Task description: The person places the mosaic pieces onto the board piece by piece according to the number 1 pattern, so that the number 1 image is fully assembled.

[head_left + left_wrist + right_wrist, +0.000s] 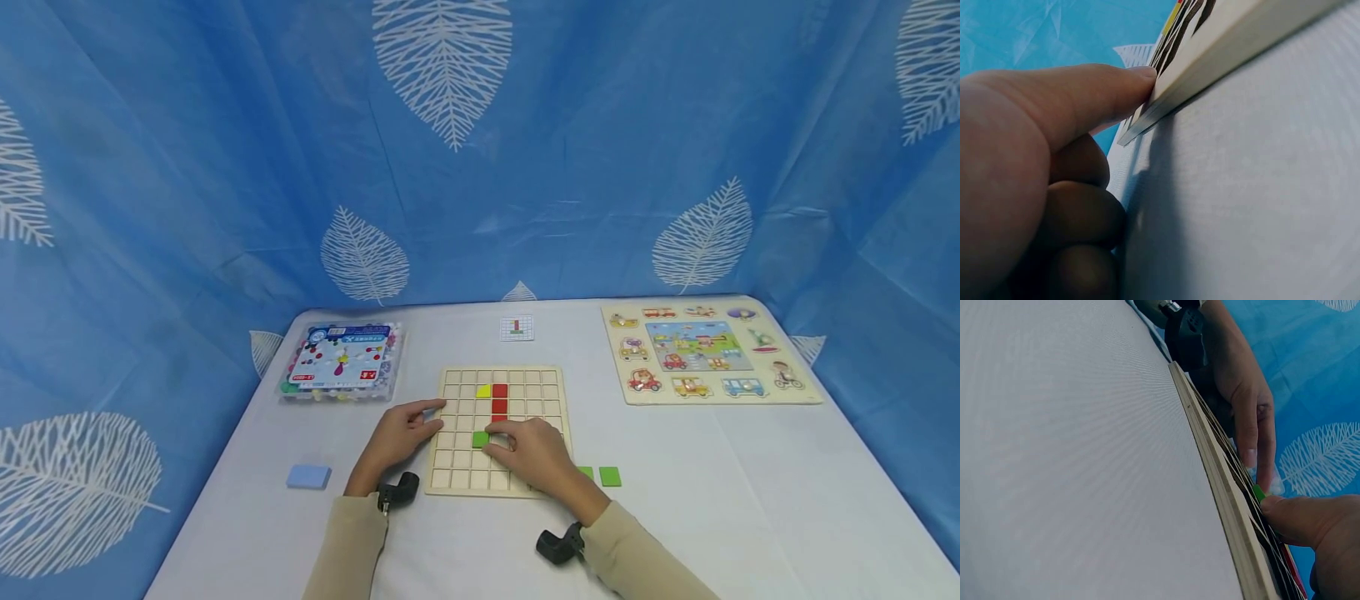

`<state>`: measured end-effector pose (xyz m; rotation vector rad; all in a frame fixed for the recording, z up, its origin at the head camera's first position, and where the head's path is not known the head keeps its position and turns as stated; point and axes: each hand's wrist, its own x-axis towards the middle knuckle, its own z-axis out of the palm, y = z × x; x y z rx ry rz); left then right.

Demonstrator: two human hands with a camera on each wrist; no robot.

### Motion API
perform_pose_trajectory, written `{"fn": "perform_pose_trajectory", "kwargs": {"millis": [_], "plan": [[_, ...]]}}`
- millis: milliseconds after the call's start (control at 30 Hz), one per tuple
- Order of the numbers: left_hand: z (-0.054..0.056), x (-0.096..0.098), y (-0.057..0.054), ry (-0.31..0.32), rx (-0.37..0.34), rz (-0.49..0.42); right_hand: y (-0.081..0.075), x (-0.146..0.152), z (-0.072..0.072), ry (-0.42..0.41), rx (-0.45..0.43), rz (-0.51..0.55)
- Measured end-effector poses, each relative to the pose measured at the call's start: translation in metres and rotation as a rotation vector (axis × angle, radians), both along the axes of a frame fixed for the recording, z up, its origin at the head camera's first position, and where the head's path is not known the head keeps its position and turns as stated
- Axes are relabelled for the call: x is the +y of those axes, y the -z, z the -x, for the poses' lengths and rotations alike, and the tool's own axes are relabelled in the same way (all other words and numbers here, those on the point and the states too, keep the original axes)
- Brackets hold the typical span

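A wooden grid board [442, 479] lies on the white table. It bears a yellow piece [483, 391] beside a column of red tiles [499, 406]. My right hand [536, 450] reaches over the board and pinches a green square tile [480, 439] between thumb and finger, low over the cells left of the column's lower end. In the right wrist view the thumb presses the green tile [1259, 492]. My left hand [399, 435] touches the board's left edge with extended thumb and index finger; its other fingers are curled under, as the left wrist view shows.
Two more green tiles [610, 477] lie right of the board, one partly behind the right wrist. A small pattern card [517, 327] is behind the board. A bead box [341, 361] and blue block [308, 477] lie left; a picture puzzle [705, 396] lies back right.
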<state>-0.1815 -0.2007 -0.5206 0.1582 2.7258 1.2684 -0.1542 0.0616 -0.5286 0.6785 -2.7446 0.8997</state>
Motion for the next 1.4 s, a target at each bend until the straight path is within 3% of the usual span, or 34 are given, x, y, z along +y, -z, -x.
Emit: {"fn": "perform_pose_trajectory", "kwargs": {"millis": [867,1233,1400], "plan": [[0.002,0.0,-0.001,0.014,0.021,-0.011,-0.001,0.001,0.0,-0.018,-0.025,0.033],[0.0,-0.001,0.0,0.014,0.024,-0.016,0.001,0.004,-0.004,-0.009,-0.053,0.157],[0.0,0.0,0.001,0.007,0.012,-0.014,0.001,0.01,-0.009,-0.006,0.06,0.216]]}}
